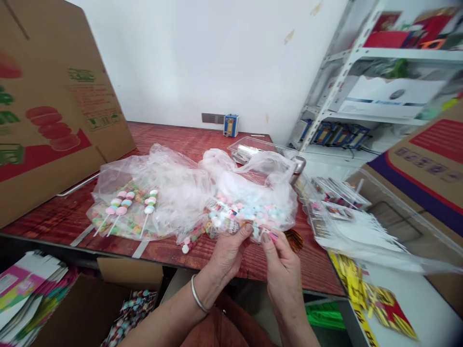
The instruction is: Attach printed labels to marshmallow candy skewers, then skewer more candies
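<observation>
My left hand (227, 253), with a silver bangle on the wrist, and my right hand (280, 262) meet at the near edge of a red-brown wooden table (173, 140). Both pinch a small wrapped sweet at the mouth of a clear plastic bag of pastel candies (253, 207). The fingers of both hands are closed on it. To the left lies a second clear bag (144, 193) holding several candy skewers (121, 207) on white sticks.
A large cardboard box (47, 106) leans at the left. A clear plastic tray (253, 147) sits behind the bags. Packets and white sheets (347, 217) lie at the right. A metal shelf rack (379, 86) stands at the back right. Printed cartons (25, 294) are stacked below the table.
</observation>
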The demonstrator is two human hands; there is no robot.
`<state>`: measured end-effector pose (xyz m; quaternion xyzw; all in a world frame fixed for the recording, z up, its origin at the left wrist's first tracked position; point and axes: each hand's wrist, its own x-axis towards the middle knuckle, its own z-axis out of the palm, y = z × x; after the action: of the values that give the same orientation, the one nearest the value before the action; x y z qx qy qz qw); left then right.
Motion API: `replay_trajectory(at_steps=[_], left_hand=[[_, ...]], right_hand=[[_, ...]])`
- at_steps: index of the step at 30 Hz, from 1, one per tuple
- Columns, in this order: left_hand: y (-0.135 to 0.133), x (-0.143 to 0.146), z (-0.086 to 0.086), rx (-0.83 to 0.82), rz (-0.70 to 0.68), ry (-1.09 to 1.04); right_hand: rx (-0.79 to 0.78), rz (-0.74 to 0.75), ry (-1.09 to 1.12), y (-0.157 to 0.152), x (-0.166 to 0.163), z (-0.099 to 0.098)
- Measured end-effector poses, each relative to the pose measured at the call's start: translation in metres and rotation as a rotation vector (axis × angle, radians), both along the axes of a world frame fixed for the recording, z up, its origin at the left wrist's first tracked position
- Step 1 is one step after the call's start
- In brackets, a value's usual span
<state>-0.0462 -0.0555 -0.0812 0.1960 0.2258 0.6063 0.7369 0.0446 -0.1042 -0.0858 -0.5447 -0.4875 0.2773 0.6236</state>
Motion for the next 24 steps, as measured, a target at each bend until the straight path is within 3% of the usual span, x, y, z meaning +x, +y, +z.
replay_trajectory(at_steps=[4,8,11,14,17,21,24], left_hand=[[0.0,-0.004,0.003,0.047,0.062,-0.029],[0.006,-0.026,0.009,0.052,0.084,-0.047],[0.01,-0.066,0.014,0.06,0.156,-0.028],[0.007,-0.125,0.02,0.098,0.239,-0.016],[-0.007,-0.189,0.023,0.227,0.358,-0.034],[-0.035,-0.254,0.018,0.285,0.572,-0.01],[-0.05,-0.285,0.007,0.227,0.687,0.028]], right_hand=[[-0.014,-0.108,-0.1,-0.001,0.001,-0.003],[0.026,-0.024,-0.283,0.002,-0.013,0.015],[0.109,-0.009,-0.299,0.008,-0.029,0.029],[0.066,0.031,-0.279,0.024,-0.051,0.035],[-0.023,0.278,-0.299,0.049,-0.094,0.035],[-0.156,0.806,-0.202,0.08,-0.19,0.024],[-0.293,0.896,-0.118,0.101,-0.265,0.003]])
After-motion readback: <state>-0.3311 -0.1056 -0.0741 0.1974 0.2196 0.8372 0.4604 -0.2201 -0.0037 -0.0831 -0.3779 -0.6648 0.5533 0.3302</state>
